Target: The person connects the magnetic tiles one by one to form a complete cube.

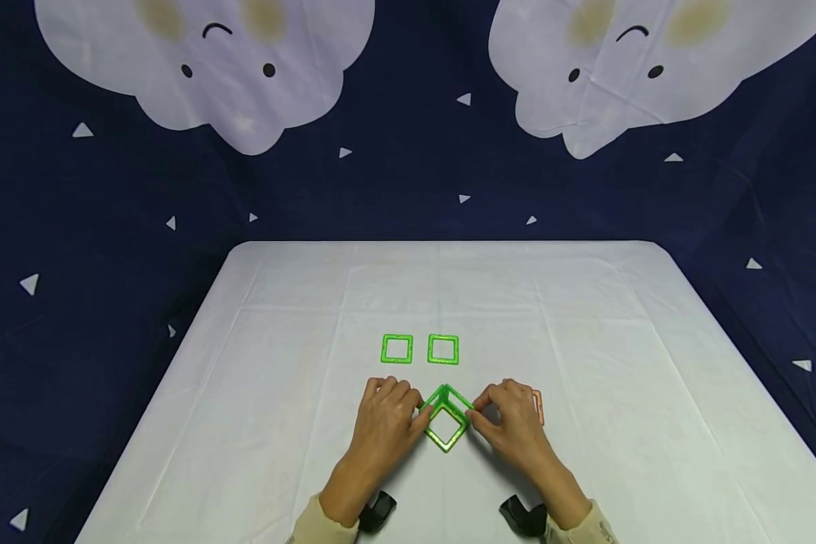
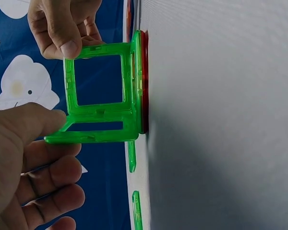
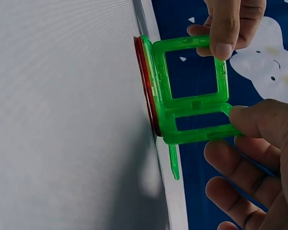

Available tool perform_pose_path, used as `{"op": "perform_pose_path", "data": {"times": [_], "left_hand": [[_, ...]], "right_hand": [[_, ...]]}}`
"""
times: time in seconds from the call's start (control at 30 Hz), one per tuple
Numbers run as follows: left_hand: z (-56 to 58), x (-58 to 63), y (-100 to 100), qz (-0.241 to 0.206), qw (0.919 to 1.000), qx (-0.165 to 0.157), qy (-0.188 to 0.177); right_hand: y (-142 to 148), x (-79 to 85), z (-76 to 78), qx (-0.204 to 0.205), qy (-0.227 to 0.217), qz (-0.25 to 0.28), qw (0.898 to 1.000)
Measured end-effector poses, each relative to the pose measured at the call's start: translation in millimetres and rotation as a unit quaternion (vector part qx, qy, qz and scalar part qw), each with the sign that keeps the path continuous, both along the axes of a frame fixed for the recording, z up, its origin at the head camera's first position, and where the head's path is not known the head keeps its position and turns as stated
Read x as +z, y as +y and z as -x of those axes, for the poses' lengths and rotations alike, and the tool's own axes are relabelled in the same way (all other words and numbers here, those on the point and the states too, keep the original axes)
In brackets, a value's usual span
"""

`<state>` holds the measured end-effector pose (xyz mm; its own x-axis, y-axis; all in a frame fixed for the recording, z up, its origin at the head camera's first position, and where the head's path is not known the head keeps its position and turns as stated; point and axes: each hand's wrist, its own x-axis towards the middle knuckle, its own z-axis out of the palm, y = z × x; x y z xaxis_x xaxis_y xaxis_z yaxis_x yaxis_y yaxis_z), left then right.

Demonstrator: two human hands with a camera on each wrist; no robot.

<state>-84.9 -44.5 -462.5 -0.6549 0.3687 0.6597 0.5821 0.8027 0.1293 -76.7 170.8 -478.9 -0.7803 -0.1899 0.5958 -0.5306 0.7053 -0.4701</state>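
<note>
Two green square magnetic tiles stand upright, joined at a back corner: the left wall tile (image 1: 433, 396) and the right wall tile (image 1: 459, 398). Under them lies a flat green base tile (image 1: 456, 437), with a red layer (image 2: 145, 86) beneath it against the table. My left hand (image 1: 389, 415) pinches the outer edge of the left wall between thumb and index finger. With thumb and forefinger, my right hand (image 1: 514, 421) pinches the outer edge of the right wall. Both hands' remaining fingers are loosely bent.
Two loose green square tiles, a left one (image 1: 384, 349) and a right one (image 1: 456, 350), lie flat beyond the hands. An orange tile (image 1: 540, 408) is partly hidden behind my right hand. White cloth covers the table (image 1: 279, 378); a dark blue cloud-patterned curtain (image 1: 408, 196) hangs behind.
</note>
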Motion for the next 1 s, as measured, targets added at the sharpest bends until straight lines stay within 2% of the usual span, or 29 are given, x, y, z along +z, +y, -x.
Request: {"op": "perform_pose_path", "data": {"times": [0.23, 0.4, 0.67, 1.0], "left_hand": [[-0.1, 4.6, -1.3, -0.026, 0.9985, -0.008, -0.047], [4.3, 8.2, -3.7, -0.042, 0.9976, -0.015, -0.052], [13.3, 11.0, -6.1, -0.041, 0.9967, -0.032, -0.062], [21.0, 10.5, -3.3, -0.058, 0.9887, -0.064, -0.122]], "right_hand": [[0.9, -0.8, 1.3, 0.008, 0.005, -0.004, 1.000], [1.1, -0.3, 1.8, 0.017, 0.003, -0.001, 1.000], [2.3, -0.8, 5.9, 0.024, 0.008, -0.008, 1.000], [5.6, 3.4, 15.2, 0.032, -0.008, -0.023, 0.999]]}}
